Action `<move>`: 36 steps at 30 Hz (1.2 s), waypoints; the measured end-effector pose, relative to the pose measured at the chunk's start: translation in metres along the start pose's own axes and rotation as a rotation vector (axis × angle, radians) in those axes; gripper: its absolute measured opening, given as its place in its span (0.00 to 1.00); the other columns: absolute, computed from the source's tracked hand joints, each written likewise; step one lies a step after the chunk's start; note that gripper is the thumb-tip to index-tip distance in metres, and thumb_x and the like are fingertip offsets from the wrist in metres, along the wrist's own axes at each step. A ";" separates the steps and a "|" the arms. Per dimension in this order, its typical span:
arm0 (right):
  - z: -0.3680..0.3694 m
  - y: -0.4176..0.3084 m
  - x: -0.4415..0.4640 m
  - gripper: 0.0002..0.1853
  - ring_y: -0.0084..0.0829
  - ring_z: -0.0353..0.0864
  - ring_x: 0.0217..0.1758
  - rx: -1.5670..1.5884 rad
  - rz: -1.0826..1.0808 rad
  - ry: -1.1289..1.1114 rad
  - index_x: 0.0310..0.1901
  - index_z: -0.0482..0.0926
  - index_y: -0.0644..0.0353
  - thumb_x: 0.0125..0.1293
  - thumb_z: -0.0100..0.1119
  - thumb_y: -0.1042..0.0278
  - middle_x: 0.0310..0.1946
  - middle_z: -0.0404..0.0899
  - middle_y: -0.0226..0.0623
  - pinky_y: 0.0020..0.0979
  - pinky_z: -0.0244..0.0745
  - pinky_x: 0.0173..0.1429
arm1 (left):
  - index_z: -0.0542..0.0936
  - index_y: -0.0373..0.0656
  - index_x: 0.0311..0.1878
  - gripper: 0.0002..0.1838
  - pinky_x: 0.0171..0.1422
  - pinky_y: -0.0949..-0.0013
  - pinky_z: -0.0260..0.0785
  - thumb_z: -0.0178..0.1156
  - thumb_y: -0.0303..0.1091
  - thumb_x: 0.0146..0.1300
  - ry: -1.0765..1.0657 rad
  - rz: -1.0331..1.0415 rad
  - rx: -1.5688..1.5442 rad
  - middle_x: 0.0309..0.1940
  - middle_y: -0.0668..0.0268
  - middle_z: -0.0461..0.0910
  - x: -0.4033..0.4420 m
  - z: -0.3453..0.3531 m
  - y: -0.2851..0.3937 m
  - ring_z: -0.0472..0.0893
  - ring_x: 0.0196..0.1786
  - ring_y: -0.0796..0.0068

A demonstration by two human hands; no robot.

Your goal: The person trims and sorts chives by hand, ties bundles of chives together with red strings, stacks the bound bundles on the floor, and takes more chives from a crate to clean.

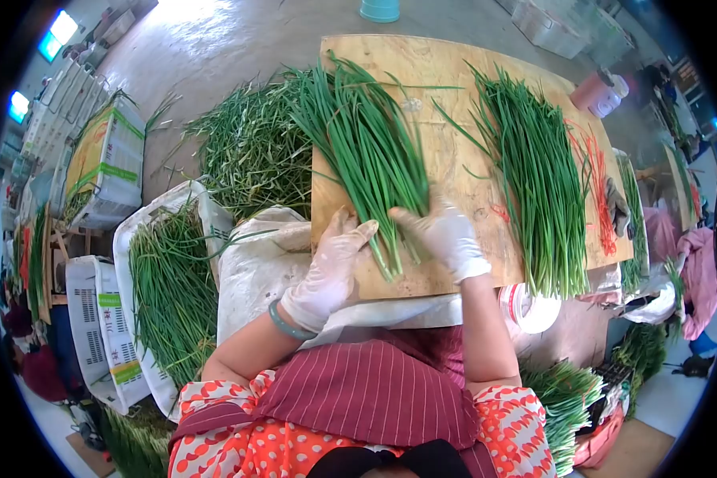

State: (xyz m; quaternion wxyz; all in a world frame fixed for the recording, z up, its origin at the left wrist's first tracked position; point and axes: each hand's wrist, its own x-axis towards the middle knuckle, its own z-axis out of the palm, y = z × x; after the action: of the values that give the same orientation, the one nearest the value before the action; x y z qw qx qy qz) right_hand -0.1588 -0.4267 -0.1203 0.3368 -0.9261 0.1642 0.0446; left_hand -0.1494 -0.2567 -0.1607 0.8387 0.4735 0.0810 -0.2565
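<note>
A loose bunch of green garlic chives (pixel 366 151) lies on the wooden board (pixel 462 199), its pale stem ends pointing towards me. At its left edge rests my left hand (pixel 331 267), in a whitish glove, thumb and fingers apart, the thumb tip touching the stems. Against the right side is my right hand (pixel 452 243), gloved too, with its thumb stretched over the stems and its other fingers spread and blurred. Neither hand wraps round the bunch. Further right on the board lies a larger, straightened pile of chives (pixel 540 179).
Red ties (pixel 596 187) lie along the board's right side, near a pink-labelled bottle (pixel 599 92). At the left, a white crate (pixel 122 239) holds more chives (pixel 174 291). Heaped leaf trimmings (pixel 255 147) lie beyond it. A white bucket (pixel 530 309) stands below the board's near edge.
</note>
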 end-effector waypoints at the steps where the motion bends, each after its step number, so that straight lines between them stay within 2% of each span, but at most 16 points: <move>1: 0.008 -0.011 -0.001 0.43 0.52 0.76 0.54 0.037 0.005 -0.067 0.65 0.60 0.65 0.56 0.61 0.41 0.47 0.77 0.58 0.40 0.71 0.55 | 0.60 0.39 0.64 0.25 0.61 0.65 0.65 0.54 0.26 0.65 0.038 -0.045 -0.093 0.55 0.64 0.71 0.002 0.002 0.002 0.72 0.55 0.72; 3: 0.032 -0.023 0.007 0.41 0.50 0.75 0.55 0.095 0.030 -0.235 0.65 0.58 0.66 0.59 0.61 0.47 0.50 0.76 0.58 0.38 0.70 0.56 | 0.64 0.41 0.62 0.23 0.59 0.66 0.66 0.54 0.26 0.64 -0.032 -0.056 -0.100 0.52 0.66 0.73 0.005 0.003 0.011 0.73 0.54 0.74; 5: 0.075 -0.021 0.016 0.34 0.52 0.77 0.52 0.425 -0.168 -0.056 0.63 0.60 0.61 0.61 0.60 0.52 0.48 0.77 0.56 0.42 0.72 0.53 | 0.68 0.43 0.58 0.18 0.57 0.69 0.67 0.54 0.28 0.65 0.094 0.194 -0.116 0.50 0.68 0.75 0.016 0.002 0.009 0.74 0.52 0.74; 9: 0.110 -0.061 0.053 0.28 0.54 0.76 0.52 0.648 -0.261 -0.033 0.62 0.61 0.61 0.64 0.55 0.57 0.49 0.76 0.56 0.43 0.70 0.53 | 0.74 0.43 0.53 0.13 0.54 0.71 0.69 0.54 0.34 0.67 0.255 0.177 -0.442 0.45 0.67 0.78 0.047 -0.011 0.033 0.76 0.46 0.74; 13: 0.112 -0.093 0.070 0.25 0.41 0.80 0.47 0.886 -0.334 0.017 0.58 0.65 0.64 0.65 0.56 0.60 0.45 0.79 0.50 0.35 0.74 0.49 | 0.74 0.42 0.53 0.15 0.53 0.71 0.70 0.54 0.37 0.67 0.278 0.404 -0.371 0.45 0.65 0.79 0.054 -0.006 0.064 0.77 0.45 0.73; 14: 0.118 -0.090 0.074 0.22 0.32 0.80 0.42 1.145 -0.242 0.020 0.55 0.69 0.66 0.65 0.57 0.62 0.42 0.81 0.43 0.30 0.75 0.45 | 0.73 0.41 0.54 0.15 0.53 0.70 0.70 0.54 0.37 0.67 0.290 0.363 -0.371 0.45 0.64 0.79 0.058 -0.003 0.065 0.77 0.45 0.72; 15: 0.120 -0.079 0.079 0.22 0.32 0.80 0.42 1.145 -0.237 0.016 0.55 0.69 0.66 0.65 0.57 0.62 0.42 0.81 0.43 0.30 0.75 0.45 | 0.73 0.42 0.54 0.14 0.51 0.68 0.71 0.54 0.35 0.67 0.207 0.282 -0.377 0.43 0.63 0.78 0.076 -0.015 0.052 0.77 0.43 0.71; 17: 0.114 -0.052 0.089 0.18 0.27 0.79 0.37 1.207 0.112 -0.303 0.53 0.71 0.65 0.66 0.56 0.64 0.40 0.81 0.37 0.27 0.75 0.41 | 0.73 0.43 0.51 0.11 0.46 0.67 0.73 0.52 0.34 0.68 0.344 0.112 -0.326 0.40 0.63 0.78 0.076 -0.005 0.045 0.78 0.40 0.70; 21: 0.081 -0.050 0.064 0.14 0.21 0.77 0.31 1.146 0.203 -0.349 0.45 0.79 0.61 0.68 0.55 0.59 0.33 0.81 0.31 0.25 0.73 0.36 | 0.73 0.43 0.49 0.09 0.43 0.66 0.74 0.50 0.34 0.68 0.270 0.095 -0.274 0.37 0.63 0.77 0.072 -0.006 0.028 0.78 0.39 0.69; 23: 0.065 -0.041 0.062 0.19 0.25 0.80 0.31 0.939 0.174 -0.356 0.43 0.80 0.63 0.66 0.57 0.53 0.32 0.83 0.35 0.27 0.74 0.36 | 0.72 0.43 0.49 0.09 0.43 0.68 0.74 0.48 0.34 0.69 0.149 -0.090 -0.225 0.37 0.63 0.77 0.063 -0.009 0.031 0.78 0.39 0.69; 25: 0.051 -0.039 0.060 0.25 0.34 0.82 0.35 0.295 0.090 -0.342 0.45 0.79 0.65 0.63 0.58 0.47 0.35 0.83 0.42 0.31 0.75 0.39 | 0.72 0.43 0.49 0.10 0.43 0.67 0.74 0.47 0.34 0.69 0.140 -0.096 -0.186 0.37 0.63 0.77 0.065 -0.017 0.025 0.78 0.39 0.69; 28: 0.049 -0.042 0.053 0.29 0.41 0.83 0.38 0.074 0.002 -0.242 0.47 0.77 0.67 0.60 0.60 0.44 0.37 0.82 0.48 0.33 0.75 0.42 | 0.72 0.43 0.50 0.10 0.45 0.66 0.74 0.46 0.34 0.70 0.161 -0.028 -0.152 0.38 0.63 0.77 0.068 -0.020 0.014 0.78 0.40 0.68; 29: 0.057 -0.041 0.053 0.29 0.41 0.83 0.38 0.071 0.000 -0.240 0.47 0.77 0.67 0.60 0.60 0.44 0.37 0.82 0.48 0.33 0.75 0.42 | 0.72 0.42 0.50 0.11 0.46 0.66 0.74 0.46 0.35 0.70 0.192 0.044 -0.153 0.39 0.63 0.77 0.068 -0.019 0.012 0.78 0.41 0.67; 31: 0.082 -0.046 0.046 0.26 0.29 0.79 0.42 0.488 -0.092 -0.113 0.54 0.72 0.65 0.65 0.58 0.52 0.42 0.81 0.44 0.28 0.72 0.48 | 0.71 0.42 0.51 0.12 0.47 0.65 0.73 0.46 0.35 0.70 0.236 0.111 -0.290 0.40 0.62 0.77 0.068 -0.011 0.012 0.78 0.42 0.67; 35: 0.093 -0.077 0.039 0.21 0.27 0.78 0.42 0.763 -0.187 0.029 0.53 0.71 0.66 0.67 0.56 0.57 0.42 0.80 0.42 0.27 0.72 0.47 | 0.71 0.41 0.54 0.15 0.51 0.64 0.72 0.45 0.38 0.71 0.296 0.201 -0.498 0.45 0.60 0.77 0.050 -0.005 0.041 0.77 0.45 0.66; 36: 0.085 -0.094 0.032 0.19 0.27 0.78 0.41 0.666 -0.190 0.077 0.52 0.72 0.67 0.67 0.56 0.60 0.40 0.80 0.40 0.26 0.73 0.47 | 0.71 0.39 0.53 0.16 0.53 0.63 0.71 0.44 0.39 0.71 0.239 0.272 -0.598 0.47 0.59 0.76 0.049 -0.007 0.046 0.77 0.47 0.65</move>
State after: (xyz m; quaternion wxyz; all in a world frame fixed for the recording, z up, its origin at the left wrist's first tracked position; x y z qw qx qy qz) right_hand -0.0947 -0.3138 -0.1347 0.6168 -0.7774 0.0956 -0.0780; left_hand -0.0834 -0.2491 -0.1487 0.9515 0.2397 0.1864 -0.0503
